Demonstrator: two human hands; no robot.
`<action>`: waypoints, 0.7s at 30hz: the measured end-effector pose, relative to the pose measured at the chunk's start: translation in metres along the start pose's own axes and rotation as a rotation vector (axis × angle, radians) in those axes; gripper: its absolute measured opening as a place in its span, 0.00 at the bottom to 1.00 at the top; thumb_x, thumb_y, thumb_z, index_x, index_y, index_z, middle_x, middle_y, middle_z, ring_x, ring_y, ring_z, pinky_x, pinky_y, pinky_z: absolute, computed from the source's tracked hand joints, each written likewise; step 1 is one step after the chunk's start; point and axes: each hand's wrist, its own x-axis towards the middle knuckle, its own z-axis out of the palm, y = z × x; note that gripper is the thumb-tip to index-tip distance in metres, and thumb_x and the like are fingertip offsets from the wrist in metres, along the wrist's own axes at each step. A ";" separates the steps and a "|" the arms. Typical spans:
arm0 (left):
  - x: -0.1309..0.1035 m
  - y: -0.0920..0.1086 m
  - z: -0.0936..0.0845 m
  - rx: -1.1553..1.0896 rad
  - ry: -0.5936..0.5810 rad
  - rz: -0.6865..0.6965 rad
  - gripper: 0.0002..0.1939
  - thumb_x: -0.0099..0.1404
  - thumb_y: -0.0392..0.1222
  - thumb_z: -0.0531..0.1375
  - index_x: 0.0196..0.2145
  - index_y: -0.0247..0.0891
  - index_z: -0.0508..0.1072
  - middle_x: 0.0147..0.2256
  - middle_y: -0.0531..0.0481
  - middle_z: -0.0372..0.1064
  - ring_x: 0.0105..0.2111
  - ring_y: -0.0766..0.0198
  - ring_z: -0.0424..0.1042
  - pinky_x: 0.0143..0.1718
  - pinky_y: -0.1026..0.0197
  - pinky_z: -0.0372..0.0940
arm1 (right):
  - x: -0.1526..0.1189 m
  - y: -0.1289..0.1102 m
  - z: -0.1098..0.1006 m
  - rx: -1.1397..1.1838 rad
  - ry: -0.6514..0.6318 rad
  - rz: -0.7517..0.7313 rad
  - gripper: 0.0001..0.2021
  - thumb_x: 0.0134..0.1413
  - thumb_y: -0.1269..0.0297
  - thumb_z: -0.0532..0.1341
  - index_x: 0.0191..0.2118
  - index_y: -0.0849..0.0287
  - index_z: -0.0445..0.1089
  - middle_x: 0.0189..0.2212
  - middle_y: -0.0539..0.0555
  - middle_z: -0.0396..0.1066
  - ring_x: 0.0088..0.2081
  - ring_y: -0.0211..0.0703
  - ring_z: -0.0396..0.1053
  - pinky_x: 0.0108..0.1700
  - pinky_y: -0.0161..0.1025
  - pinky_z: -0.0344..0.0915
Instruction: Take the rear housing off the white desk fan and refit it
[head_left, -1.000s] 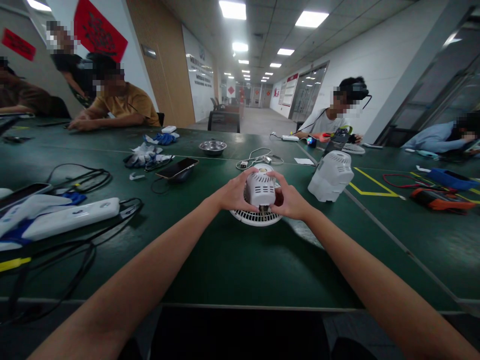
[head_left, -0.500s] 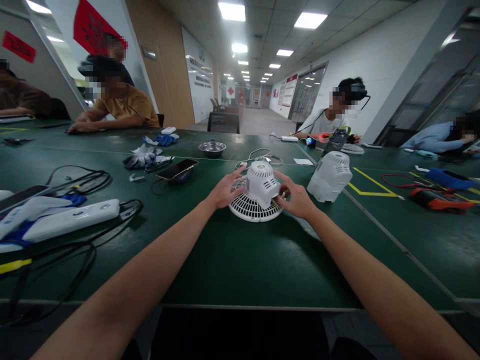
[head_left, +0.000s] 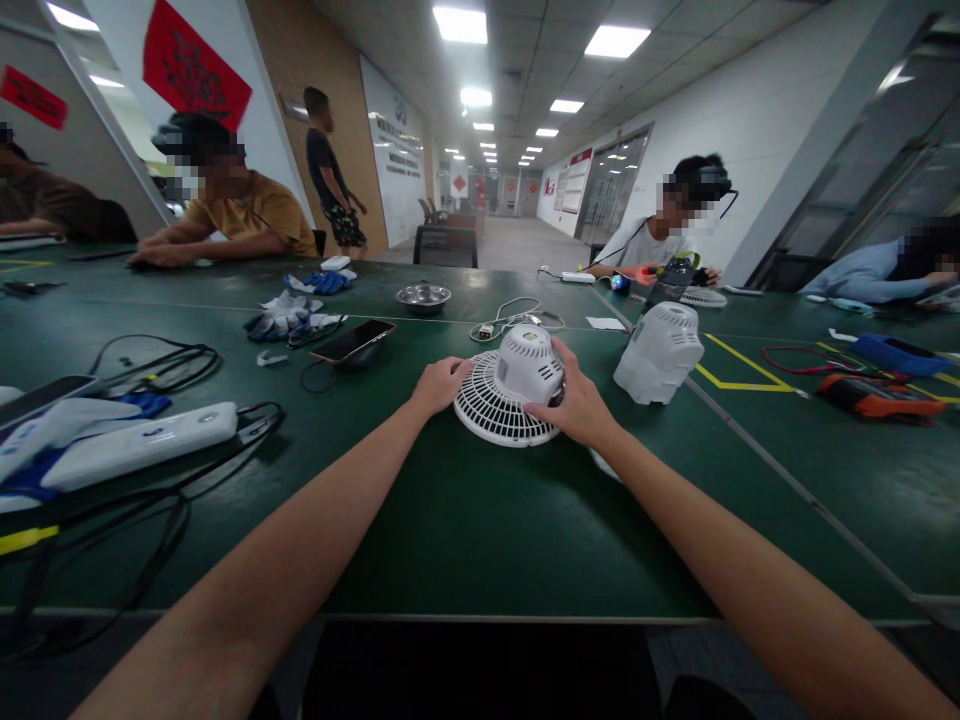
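Note:
A white round fan grille [head_left: 487,405] lies flat on the green table, with a white vented motor housing [head_left: 525,362] standing on it. My right hand [head_left: 581,400] is wrapped round the right side of the housing, thumb in front and fingers behind. At the grille's left rim is my left hand [head_left: 441,386], its fingers bent together against the edge. Behind the grille lies a coiled white cable [head_left: 517,312] with a plug. To the right stands a second white plastic housing [head_left: 660,353].
On the green table [head_left: 480,540] are a phone [head_left: 354,341], a metal bowl [head_left: 424,297], gloves [head_left: 285,317], a white power strip [head_left: 142,445] with black cables, and an orange multimeter [head_left: 877,397]. People sit across the table; one person [head_left: 330,175] stands behind.
My left hand has moved from beside the housing down to the grille's left rim. My right hand has closed further round the housing, which has turned slightly. A person behind has walked right.

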 end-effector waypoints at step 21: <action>-0.007 0.009 -0.002 -0.531 0.070 0.125 0.32 0.71 0.68 0.46 0.51 0.39 0.71 0.47 0.43 0.75 0.44 0.57 0.74 0.46 0.56 0.68 | 0.005 -0.010 0.004 0.857 0.246 0.500 0.42 0.46 0.53 0.70 0.65 0.47 0.54 0.42 0.53 0.76 0.37 0.50 0.76 0.36 0.47 0.75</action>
